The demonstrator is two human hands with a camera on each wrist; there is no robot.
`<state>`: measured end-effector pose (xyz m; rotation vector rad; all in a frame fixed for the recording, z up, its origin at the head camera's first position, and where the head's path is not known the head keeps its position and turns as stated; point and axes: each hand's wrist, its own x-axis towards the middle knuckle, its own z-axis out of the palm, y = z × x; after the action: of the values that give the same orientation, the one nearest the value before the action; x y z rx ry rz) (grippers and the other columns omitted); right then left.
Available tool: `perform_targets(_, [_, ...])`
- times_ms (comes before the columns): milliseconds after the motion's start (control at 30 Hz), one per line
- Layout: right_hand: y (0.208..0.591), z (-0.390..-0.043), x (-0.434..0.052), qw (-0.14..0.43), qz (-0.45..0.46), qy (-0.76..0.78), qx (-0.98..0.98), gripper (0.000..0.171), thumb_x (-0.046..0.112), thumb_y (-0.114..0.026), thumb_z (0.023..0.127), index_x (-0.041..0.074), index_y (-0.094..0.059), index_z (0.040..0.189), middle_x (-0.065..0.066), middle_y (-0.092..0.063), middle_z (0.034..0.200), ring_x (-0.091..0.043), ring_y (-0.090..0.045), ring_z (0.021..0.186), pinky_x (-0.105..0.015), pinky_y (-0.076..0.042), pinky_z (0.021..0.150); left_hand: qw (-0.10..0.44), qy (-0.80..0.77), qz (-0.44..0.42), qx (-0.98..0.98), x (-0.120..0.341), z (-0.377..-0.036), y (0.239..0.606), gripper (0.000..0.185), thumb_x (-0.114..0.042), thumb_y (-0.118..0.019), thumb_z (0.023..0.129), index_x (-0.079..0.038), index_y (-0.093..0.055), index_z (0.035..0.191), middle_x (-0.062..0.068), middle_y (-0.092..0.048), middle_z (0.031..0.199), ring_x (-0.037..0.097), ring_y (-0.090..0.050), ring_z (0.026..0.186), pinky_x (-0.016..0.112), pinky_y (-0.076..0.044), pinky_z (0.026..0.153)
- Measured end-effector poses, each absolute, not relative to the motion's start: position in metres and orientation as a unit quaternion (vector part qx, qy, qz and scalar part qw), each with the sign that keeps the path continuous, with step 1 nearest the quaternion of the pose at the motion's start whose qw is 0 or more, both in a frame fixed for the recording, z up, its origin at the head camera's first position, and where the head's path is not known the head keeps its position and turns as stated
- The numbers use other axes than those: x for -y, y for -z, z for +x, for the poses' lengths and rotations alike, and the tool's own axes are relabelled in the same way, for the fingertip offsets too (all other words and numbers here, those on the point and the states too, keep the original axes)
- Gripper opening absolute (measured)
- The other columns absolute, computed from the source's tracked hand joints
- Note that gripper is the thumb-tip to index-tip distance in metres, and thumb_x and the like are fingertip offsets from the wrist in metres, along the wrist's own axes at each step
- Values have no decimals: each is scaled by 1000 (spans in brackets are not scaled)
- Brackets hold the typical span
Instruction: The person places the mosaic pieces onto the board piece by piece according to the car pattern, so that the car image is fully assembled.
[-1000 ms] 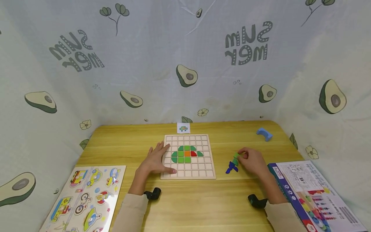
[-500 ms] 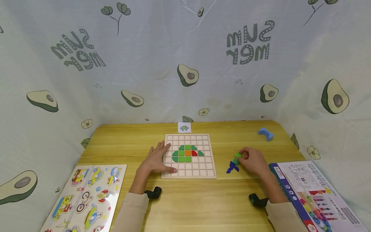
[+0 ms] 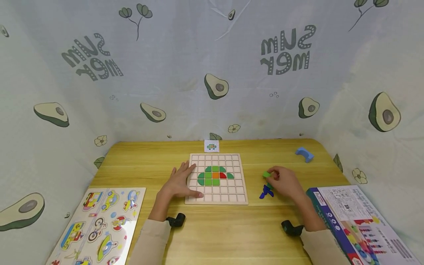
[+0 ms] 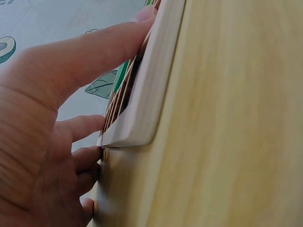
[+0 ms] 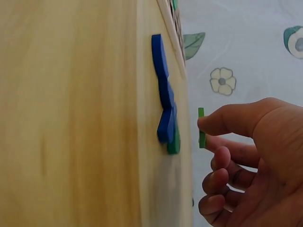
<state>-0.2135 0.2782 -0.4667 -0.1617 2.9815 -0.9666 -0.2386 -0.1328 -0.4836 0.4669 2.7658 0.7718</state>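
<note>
My right hand pinches a light green square tile between thumb and index finger. In the right wrist view the tile is seen edge-on, lifted off the table. Just below it lie several dark blue curved pieces and a dark green piece, partly hidden behind them. My left hand rests with spread fingers on the left side of a wooden grid board, thumb over its lower squares. Green, orange and red tiles fill the board's middle. Behind it lies a small picture card.
A light blue arch-shaped block lies at the back right. On the right is a printed box; on the left, a vehicle picture puzzle board. A patterned cloth surrounds the table's back and sides.
My right hand has lifted the light green tile from the pile of pieces and shifted slightly left with it. The left hand stays on the board.
</note>
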Motion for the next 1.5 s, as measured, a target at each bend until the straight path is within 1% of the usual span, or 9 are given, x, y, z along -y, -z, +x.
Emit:
perform_targets(200, [460, -214, -261, -4, -72, 311, -948, 29, 15, -72, 94, -4, -70, 115, -4, -55, 78, -16, -47, 65, -26, -38, 58, 117, -260, 163, -944, 132, -239, 483, 122, -61, -89, 67, -14, -30, 164, 15, -15, 173, 35, -7, 162, 57, -3, 131])
perform_targets(400, [460, -216, -247, 5, -98, 322, -942, 26, 15, -72, 96, -1, -71, 116, -3, -51, 77, -16, -42, 64, -27, -36, 59, 119, -260, 164, -944, 133, -239, 484, 122, -61, -89, 68, -15, -30, 164, 15, -14, 173, 34, -6, 162, 57, -3, 131])
perform_targets(600, [460, -218, -229, 8, -121, 329, -936, 24, 12, -72, 95, 0, -72, 115, -3, -50, 78, -16, -42, 67, -29, -37, 64, 118, -256, 162, -946, 134, -241, 485, 122, -63, -87, 68, -15, -30, 164, 14, -13, 174, 34, -6, 162, 58, -3, 130])
perform_targets(767, [464, -218, -215, 8, -130, 330, -935, 20, 12, -74, 93, 3, -74, 111, -3, -49, 78, -16, -42, 71, -32, -37, 68, 115, -255, 163, -946, 134, -240, 485, 122, -62, -88, 67, -14, -30, 164, 15, -13, 173, 34, -6, 162, 58, -3, 130])
perform_targets(1100, [465, -221, -197, 14, -134, 323, -937, 19, 13, -74, 92, 6, -76, 110, -4, -50, 78, -16, -44, 71, -30, -37, 65, 112, -258, 167, -945, 134, -241, 486, 123, -63, -88, 67, -14, -30, 164, 15, -15, 173, 35, -8, 162, 59, -4, 130])
perform_targets(1333, [465, -223, -183, 28, -139, 326, -935, 21, 15, -74, 92, 8, -77, 112, -5, -53, 81, -16, -46, 71, -26, -36, 62, 115, -256, 166, -945, 133, -241, 485, 123, -63, -88, 67, -15, -30, 164, 14, -14, 173, 34, -7, 162, 58, -3, 130])
perform_targets(1500, [468, -224, -173, 40, -144, 328, -933, 22, 15, -74, 91, 9, -77, 112, -3, -51, 80, -16, -45, 73, -26, -35, 61, 113, -253, 167, -946, 133, -241, 485, 122, -63, -88, 67, -15, -30, 164, 14, -14, 173, 34, -7, 162, 58, -4, 130])
